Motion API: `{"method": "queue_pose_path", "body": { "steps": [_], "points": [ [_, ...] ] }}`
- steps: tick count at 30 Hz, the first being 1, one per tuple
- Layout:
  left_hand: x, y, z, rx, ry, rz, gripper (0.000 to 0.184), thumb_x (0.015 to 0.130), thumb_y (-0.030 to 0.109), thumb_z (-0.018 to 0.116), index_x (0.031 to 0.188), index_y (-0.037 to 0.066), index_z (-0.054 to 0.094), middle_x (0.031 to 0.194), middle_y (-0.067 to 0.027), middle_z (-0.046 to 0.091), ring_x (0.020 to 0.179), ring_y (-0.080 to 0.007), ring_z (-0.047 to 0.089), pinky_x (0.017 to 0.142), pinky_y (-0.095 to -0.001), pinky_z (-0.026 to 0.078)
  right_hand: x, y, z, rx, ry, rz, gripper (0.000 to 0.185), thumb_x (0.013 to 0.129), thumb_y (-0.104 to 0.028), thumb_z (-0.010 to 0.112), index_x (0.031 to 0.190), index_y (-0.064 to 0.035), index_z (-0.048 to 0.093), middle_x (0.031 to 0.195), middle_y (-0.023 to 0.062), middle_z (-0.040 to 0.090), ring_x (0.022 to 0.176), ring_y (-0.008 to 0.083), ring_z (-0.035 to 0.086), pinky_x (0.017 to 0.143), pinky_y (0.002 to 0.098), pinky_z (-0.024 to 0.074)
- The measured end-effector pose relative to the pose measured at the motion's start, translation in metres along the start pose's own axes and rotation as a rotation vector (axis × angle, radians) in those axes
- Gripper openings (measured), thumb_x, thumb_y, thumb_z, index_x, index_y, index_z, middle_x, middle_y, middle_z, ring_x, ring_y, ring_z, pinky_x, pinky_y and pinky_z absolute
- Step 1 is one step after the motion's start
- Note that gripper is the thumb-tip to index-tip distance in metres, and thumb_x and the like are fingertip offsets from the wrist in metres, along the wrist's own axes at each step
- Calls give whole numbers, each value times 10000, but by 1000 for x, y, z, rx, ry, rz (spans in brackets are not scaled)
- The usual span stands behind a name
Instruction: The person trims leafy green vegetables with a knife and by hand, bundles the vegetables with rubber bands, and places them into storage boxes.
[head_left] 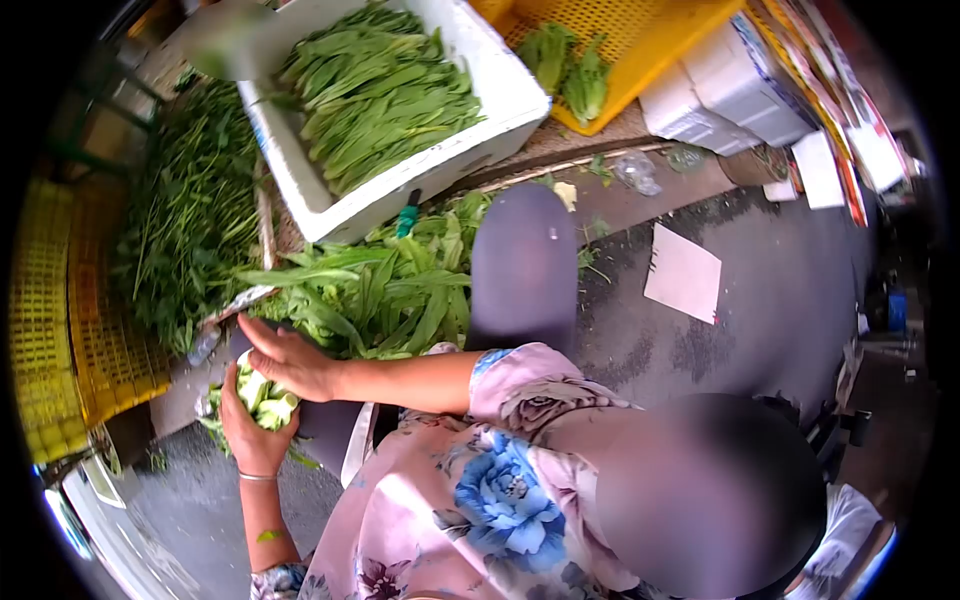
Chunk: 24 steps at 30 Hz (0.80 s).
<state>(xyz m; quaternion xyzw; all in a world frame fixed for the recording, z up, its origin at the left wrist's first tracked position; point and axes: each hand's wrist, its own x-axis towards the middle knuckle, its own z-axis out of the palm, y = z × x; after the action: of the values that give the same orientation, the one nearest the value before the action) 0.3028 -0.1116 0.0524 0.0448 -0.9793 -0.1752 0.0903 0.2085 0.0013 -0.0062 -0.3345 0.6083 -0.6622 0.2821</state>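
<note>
My left hand point(258, 432), with a thin bracelet at its wrist, is wrapped round a bunch of leafy greens point(272, 405) with pale, thick stem ends facing up. Against the top of that bunch rests my right hand point(285, 360), its fingers stretched out and apart. The bunch's leaves are mostly hidden beneath the left hand. Just beyond the hands lies a loose pile of long-leaved greens point(400, 290). A white foam box point(400, 180) behind it holds neatly layered leaves point(385, 95). A green-handled tool point(407, 216) leans by the box's near side; its kind is unclear.
Thin-stemmed greens point(190, 210) are heaped at left, beside stacked yellow crates point(90, 320). A yellow basket point(640, 60) with a few greens stands at the back, near white foam boxes point(730, 85). A knee point(522, 260) rises beside the pile. Pink cardboard point(684, 273) lies on the ground.
</note>
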Motion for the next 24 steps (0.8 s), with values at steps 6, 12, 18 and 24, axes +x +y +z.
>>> {"method": "queue_pose_path", "body": {
  "steps": [6,12,18,24],
  "points": [
    [4,2,3,-23,15,-48,821,516,105,728,1240,12,352,1120,-184,489,1018,-354,486,875,-400,400,-10,-14,-27,-117,88,-39,743,870,-442,387,1377,-54,5,1425,179,68,1316,286,124,1058,392,151],
    [1,0,4,17,46,-113,841,524,84,724,1260,2,326,1183,-194,452,1087,-354,451,945,-399,350,-134,-93,-243,-393,1098,-276,234,812,-141,589,1025,-50,556,977,82,604,789,123,584,682,244,485],
    [-4,-15,-3,-13,45,-195,846,535,78,705,1277,18,303,1178,-185,442,1098,-318,436,964,-401,327,-285,89,-441,-261,1686,211,186,786,-135,610,934,-23,595,797,38,612,712,95,566,618,221,444],
    [12,-6,-16,-33,-76,-228,847,573,147,695,1298,45,267,1200,-162,432,1104,-285,446,960,-385,342,-319,172,-530,-644,1733,593,182,769,-195,599,881,-54,617,775,102,632,719,226,610,660,320,465]
  ]
}}
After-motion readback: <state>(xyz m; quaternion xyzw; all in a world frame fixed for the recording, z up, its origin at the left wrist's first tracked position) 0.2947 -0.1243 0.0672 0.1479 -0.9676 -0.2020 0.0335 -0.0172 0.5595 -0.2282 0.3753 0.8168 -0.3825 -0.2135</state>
